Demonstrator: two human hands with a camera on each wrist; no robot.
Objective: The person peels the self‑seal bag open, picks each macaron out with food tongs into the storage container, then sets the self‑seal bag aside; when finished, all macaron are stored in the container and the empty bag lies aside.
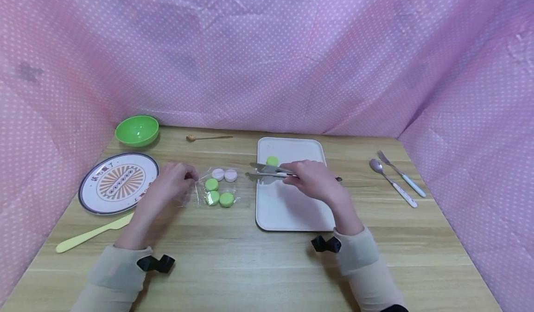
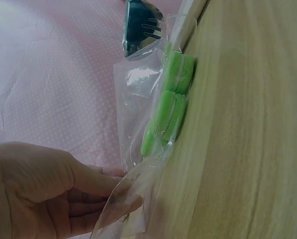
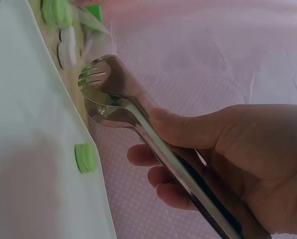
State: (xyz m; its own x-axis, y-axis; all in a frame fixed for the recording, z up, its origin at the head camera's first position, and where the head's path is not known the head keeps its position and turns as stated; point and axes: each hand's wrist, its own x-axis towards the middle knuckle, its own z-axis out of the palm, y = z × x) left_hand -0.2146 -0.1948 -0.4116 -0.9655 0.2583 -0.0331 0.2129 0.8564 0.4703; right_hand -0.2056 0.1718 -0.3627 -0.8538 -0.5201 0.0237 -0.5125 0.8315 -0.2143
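Note:
My left hand (image 1: 170, 182) pinches the left end of a clear plastic bag (image 2: 133, 94). Inside the bag lie several macarons: green ones (image 1: 212, 185) and two pale pink ones (image 1: 230, 175). In my right hand (image 1: 314, 181) is a pair of metal tongs (image 3: 153, 137), gripped between thumb and fingers. One tip of the tongs is slotted like a fork; the tips stand apart with nothing between them. They point left, above the white tray's (image 1: 288, 149) left edge, near the bag's right side. A single green macaron (image 1: 272, 161) sits on the tray, just behind the tongs.
To the left are a patterned plate (image 1: 143, 200), a green bowl (image 1: 137, 131) and a pale yellow knife (image 1: 92, 234). A thin copper-coloured spoon (image 1: 208, 138) lies at the back. A spoon (image 1: 392, 182) and a fork (image 1: 402, 175) lie right. Pink dotted cloth surrounds the table.

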